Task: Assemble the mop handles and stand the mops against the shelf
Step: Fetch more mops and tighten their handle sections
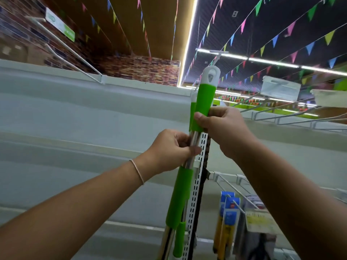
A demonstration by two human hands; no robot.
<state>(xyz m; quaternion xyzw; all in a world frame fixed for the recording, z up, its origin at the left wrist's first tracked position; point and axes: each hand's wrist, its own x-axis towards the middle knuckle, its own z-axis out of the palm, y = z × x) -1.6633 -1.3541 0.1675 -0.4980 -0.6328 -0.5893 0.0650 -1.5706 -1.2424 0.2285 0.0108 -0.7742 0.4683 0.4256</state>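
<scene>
This is a shop with bright little flags [311,12] strung under the ceiling and a long light [272,62] glowing. A pale shelf [75,113] runs across in front, with a white post [195,194] full of small holes.

A mop handle [194,139] stands tall right by the post. It is a shiny metal pole with green grips. The top grip [204,102] has a white cap [212,76]. A lower grip [180,197] sits further down. A second handle [179,239] peeks out just behind it.

The left hand [169,151] is closed around the bare metal part. The right hand [223,128] is closed around the bottom of the top grip. It looks like the two hands are joining the pieces, maybe by twisting.

The pole looks stiff and light. The metal is smooth, so it may slip. The green grips look soft and less slippery, so they are the best places to hold. The mop's bottom end is out of sight.
</scene>
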